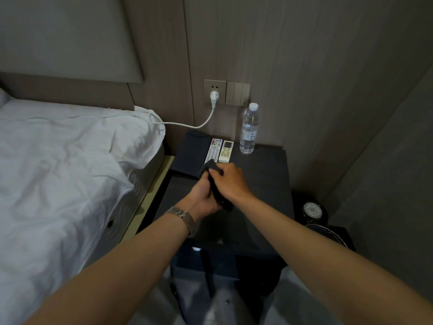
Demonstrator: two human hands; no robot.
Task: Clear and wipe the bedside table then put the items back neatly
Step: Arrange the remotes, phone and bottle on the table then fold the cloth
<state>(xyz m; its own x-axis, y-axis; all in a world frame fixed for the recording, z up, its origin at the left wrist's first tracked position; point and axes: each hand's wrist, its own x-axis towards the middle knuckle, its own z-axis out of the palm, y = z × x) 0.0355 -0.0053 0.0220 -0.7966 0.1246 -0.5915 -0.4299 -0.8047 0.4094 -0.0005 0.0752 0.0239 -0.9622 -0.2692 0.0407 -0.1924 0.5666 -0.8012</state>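
Note:
The dark bedside table (262, 184) stands between the bed and the wall. At its back lie a white TV remote (213, 150) and a cream air-conditioner remote (226, 151) side by side, next to a dark flat folder (189, 156) on the left. A clear water bottle (249, 129) stands upright at the back right. Above the table's middle, my left hand (202, 195) and my right hand (228, 180) both grip a dark cloth (218, 193), which hangs bunched between them.
A bed with white sheets (65, 160) fills the left. A white plug and cable (212, 106) run from the wall socket toward the bed. A dark kettle (312, 211) sits low at the right. A dark bag (222, 266) lies below the table's front.

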